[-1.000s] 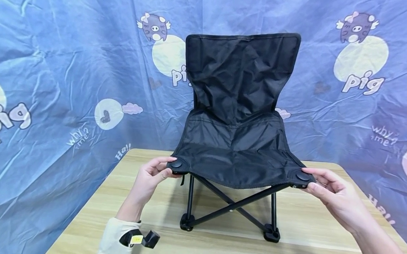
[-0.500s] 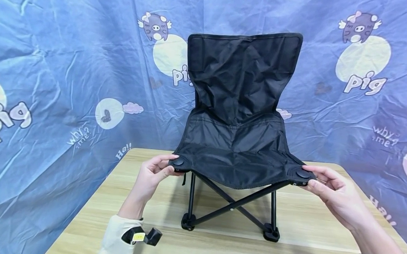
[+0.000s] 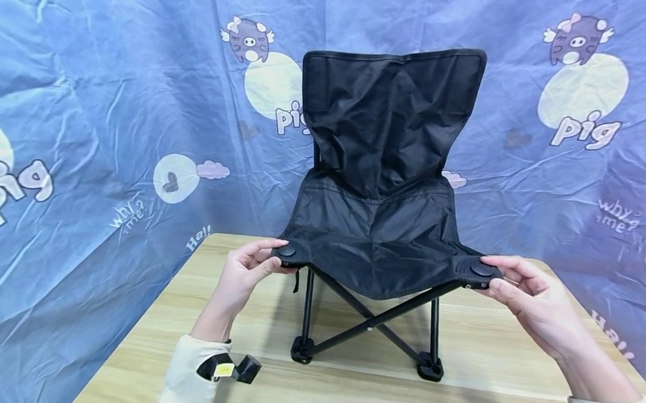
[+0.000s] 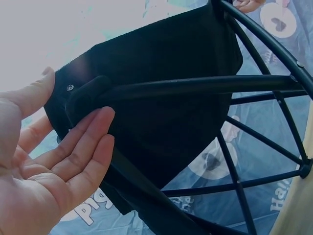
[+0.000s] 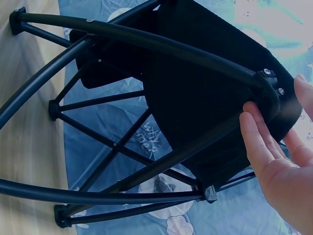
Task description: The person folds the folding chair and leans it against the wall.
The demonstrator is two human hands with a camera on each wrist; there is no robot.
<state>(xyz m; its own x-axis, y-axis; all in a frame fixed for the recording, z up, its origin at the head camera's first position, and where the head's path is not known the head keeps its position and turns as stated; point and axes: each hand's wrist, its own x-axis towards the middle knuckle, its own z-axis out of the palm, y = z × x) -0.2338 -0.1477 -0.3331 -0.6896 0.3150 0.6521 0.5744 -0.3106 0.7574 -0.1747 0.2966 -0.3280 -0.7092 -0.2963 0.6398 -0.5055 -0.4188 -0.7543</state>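
A black folding chair (image 3: 376,222) stands unfolded and upright, its fabric seat and backrest facing me and its crossed tube legs (image 3: 368,327) below. My left hand (image 3: 246,270) pinches the seat's front left corner, thumb at the front edge and fingers at the side and underneath. In the left wrist view, fingertips of that hand (image 4: 68,161) touch the underside by a leg joint (image 4: 88,98). The front right corner is gripped the same way by my right hand (image 3: 535,298). From the right wrist view, the right hand (image 5: 279,156) has fingers under the corner bracket (image 5: 266,95).
The chair's feet (image 3: 430,367) rest on a light wooden table (image 3: 241,330). Behind and around the table hangs a blue curtain (image 3: 116,96) with pig prints, close behind the backrest. A black camera mount (image 3: 234,369) is strapped on the left sleeve.
Both hands keep their hold on the front corners. The corners and hands have risen slightly in the head view, and the whole scene has shifted a little to the right.
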